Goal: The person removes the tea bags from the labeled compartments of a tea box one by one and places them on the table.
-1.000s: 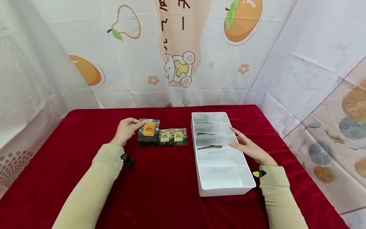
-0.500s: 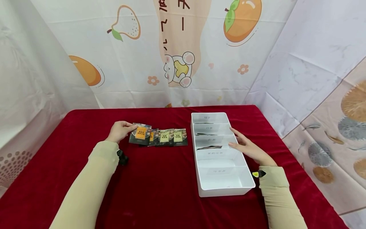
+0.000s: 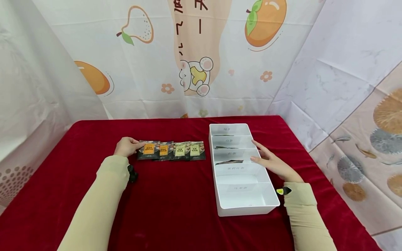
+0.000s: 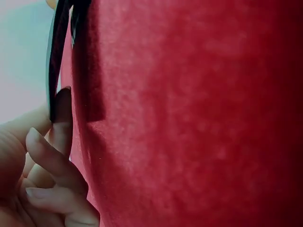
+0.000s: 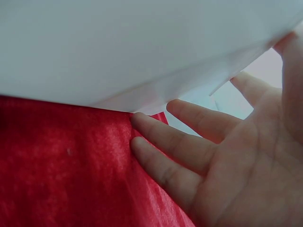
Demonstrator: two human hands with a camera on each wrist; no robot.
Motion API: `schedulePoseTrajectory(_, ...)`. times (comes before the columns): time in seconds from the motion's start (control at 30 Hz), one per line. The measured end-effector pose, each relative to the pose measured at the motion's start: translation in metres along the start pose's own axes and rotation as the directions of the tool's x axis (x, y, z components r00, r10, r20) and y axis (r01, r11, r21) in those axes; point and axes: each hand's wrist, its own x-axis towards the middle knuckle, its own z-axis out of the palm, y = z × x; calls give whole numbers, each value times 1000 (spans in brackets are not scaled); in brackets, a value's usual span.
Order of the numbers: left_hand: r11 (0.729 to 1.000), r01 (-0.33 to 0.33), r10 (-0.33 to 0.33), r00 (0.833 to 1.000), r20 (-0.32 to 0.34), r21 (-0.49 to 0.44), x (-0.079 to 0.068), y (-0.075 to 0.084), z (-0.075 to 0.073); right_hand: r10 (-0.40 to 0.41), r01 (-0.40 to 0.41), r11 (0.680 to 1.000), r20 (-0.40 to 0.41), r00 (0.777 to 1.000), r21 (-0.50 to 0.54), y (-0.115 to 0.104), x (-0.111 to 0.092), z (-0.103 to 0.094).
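Note:
My left hand [image 3: 126,146] pinches the corner of a black tea sachet with an orange label [image 3: 149,149], at the left end of a row. In the left wrist view that sachet [image 4: 57,52] appears edge-on between thumb and index finger, above the red cloth. To its right lie another orange-label sachet [image 3: 164,150] and two with yellow-green labels, one of them the rightmost sachet [image 3: 197,150]. My right hand [image 3: 276,165] rests against the right side of a white divided box [image 3: 248,210], fingers spread; the right wrist view shows fingertips touching the box wall [image 5: 142,56].
Dark sachet edges show in the three far compartments, such as the third compartment [image 3: 230,161]. Both near compartments show white floors. A red cloth [image 3: 176,212] covers the table, and a printed curtain [image 3: 141,80] hangs behind it.
My left hand has drawn the orange-label sachet leftward and lowered it in line with the row, uncovering the second orange-label sachet. The right hand and box stay in place.

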Motion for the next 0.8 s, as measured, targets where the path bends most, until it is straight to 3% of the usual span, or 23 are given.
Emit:
schedulePoseTrajectory(0.3, 999, 40, -40, 999, 10, 29, -2, 3, 1, -1, 1, 1000, -3, 1000, -4, -1, 0, 0)
schedulePoseTrajectory(0.8, 998, -20, 22, 1000, -21, 61, -15, 13, 0, -7, 7, 1000, -2, 1000, -7, 1, 1, 0)
